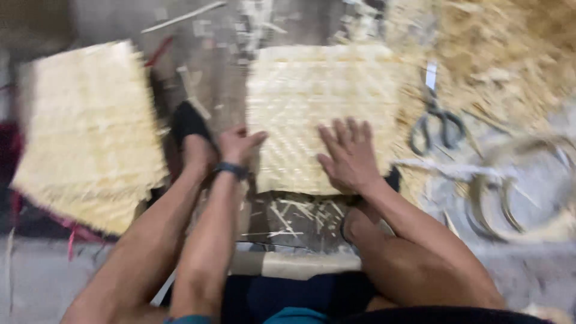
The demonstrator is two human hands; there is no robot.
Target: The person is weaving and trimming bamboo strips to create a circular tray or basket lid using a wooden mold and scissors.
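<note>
At the centre of the view, a pale woven bamboo mat (318, 114) is laid flat on the floor (300, 219), between the person's two bare legs. The right hand (348, 157) is pressed palm-down on the mat's lower right part, at about 5 o'clock from the mat's middle, with the fingers spread apart and nothing clasped. The left hand (238, 146) is seen at the mat's lower left edge, at about 8 o'clock, its fingers curled toward the edge; whether the edge is actually pinched cannot be told, since the picture is blurred. A dark band (232, 170) is worn on the left wrist. A dark-socked foot (189, 123) is placed just beside the left hand, at its 10 o'clock.

A second woven mat (87, 135) is lying well apart at 9 o'clock, tilted a little, with frayed edges. A pair of scissors (437, 123) is seen at 3 o'clock from the central mat, near its right edge, handles toward the person. Coiled bamboo strips (519, 186) are found at 4 o'clock, beyond the right forearm. A heap of bamboo shavings (492, 48) is spread at 1 o'clock, and loose slivers are scattered on the floor below the mat.
</note>
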